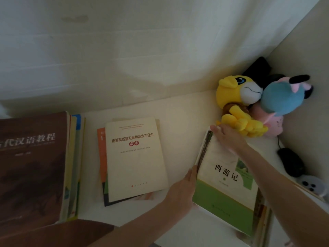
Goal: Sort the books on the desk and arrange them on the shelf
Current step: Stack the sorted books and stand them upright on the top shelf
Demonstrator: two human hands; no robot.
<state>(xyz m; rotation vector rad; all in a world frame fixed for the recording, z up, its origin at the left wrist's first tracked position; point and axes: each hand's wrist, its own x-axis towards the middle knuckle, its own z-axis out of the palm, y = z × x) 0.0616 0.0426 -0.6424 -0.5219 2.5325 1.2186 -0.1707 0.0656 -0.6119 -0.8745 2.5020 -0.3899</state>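
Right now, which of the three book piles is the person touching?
The rightmost pile, topped by the green-and-white book: the left hand and right hand are on its edges. The brown-topped pile and cream-topped pile lie untouched.

Dim white wall [124,41] behind a pale desk [187,113].

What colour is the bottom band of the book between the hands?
Green, on the book, clearest in the head view.
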